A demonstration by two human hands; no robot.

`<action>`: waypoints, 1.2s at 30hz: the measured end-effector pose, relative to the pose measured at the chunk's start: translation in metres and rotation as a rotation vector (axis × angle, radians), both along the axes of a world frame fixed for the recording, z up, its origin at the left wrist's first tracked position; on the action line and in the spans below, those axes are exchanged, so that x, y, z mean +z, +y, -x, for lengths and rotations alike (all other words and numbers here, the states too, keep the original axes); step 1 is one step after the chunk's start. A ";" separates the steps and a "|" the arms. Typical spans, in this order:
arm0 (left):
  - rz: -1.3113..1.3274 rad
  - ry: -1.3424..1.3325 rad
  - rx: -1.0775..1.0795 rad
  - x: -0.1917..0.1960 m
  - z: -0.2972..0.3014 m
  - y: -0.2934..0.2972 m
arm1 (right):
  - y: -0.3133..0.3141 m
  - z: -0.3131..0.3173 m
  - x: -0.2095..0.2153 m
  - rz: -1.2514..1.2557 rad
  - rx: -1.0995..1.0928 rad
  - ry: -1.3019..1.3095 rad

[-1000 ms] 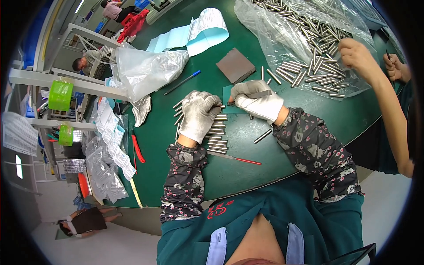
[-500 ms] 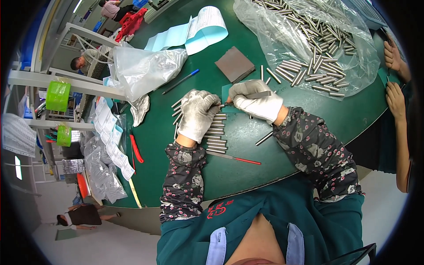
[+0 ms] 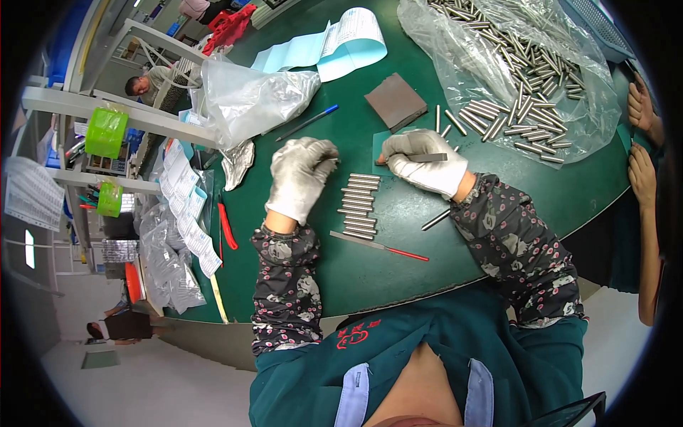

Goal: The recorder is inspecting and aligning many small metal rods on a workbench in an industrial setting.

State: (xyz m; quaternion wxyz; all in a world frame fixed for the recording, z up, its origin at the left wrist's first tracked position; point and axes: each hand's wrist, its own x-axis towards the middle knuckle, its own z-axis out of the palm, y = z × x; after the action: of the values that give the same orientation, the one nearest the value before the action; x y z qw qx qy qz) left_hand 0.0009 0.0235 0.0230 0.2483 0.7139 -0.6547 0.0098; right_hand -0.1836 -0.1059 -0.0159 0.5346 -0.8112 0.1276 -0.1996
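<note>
Right hand (image 3: 421, 161): grip closed on flat grey bar (image 3: 432, 157), partly glove-hidden. Left hand (image 3: 302, 173): curled; cannot tell whether grip holds anything. Metal pins (image 3: 358, 202) lie between, toward near edge of worktop (image 3: 409, 213).

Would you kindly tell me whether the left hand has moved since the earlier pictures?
Yes, the left hand has moved left, farther from the brown block; it now sits clear of the row of metal pins on its right.

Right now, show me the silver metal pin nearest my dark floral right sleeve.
The lone pin left of that sleeve; others lie farther off, in a row above the red-handled metal file or toward the upper-right clear plastic bag.
</note>
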 end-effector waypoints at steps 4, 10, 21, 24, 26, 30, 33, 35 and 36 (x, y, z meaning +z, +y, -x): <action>-0.329 -0.179 0.185 0.002 -0.009 0.010 | 0.001 0.000 0.001 -0.037 -0.008 -0.032; -0.214 -0.131 0.257 -0.015 -0.008 0.002 | 0.001 -0.003 -0.003 0.011 -0.038 -0.064; -0.095 -0.173 -0.155 -0.018 0.018 -0.024 | 0.002 -0.001 -0.010 -0.322 -0.082 -0.168; -0.102 -0.141 -0.158 -0.017 0.017 -0.023 | 0.004 -0.002 -0.009 -0.398 -0.090 -0.150; -0.100 -0.130 -0.164 -0.017 0.018 -0.024 | 0.004 -0.001 -0.010 -0.383 -0.085 -0.148; -0.125 -0.099 -0.146 -0.020 0.018 -0.023 | 0.004 -0.002 -0.009 -0.339 -0.079 -0.123; -0.126 -0.114 -0.131 -0.021 0.018 -0.023 | 0.005 -0.002 -0.007 -0.407 -0.077 -0.135; -0.126 -0.113 -0.134 -0.019 0.020 -0.023 | 0.003 0.000 -0.007 -0.355 -0.078 -0.121; -0.125 -0.114 -0.137 -0.019 0.021 -0.024 | 0.002 0.000 -0.007 -0.302 -0.080 -0.108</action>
State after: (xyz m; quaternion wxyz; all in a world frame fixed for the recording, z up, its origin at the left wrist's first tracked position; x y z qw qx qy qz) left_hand -0.0201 -0.0004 0.0044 0.1657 0.6801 -0.7141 -0.0077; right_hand -0.1835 -0.1036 -0.0232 0.6483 -0.7038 0.1595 -0.2427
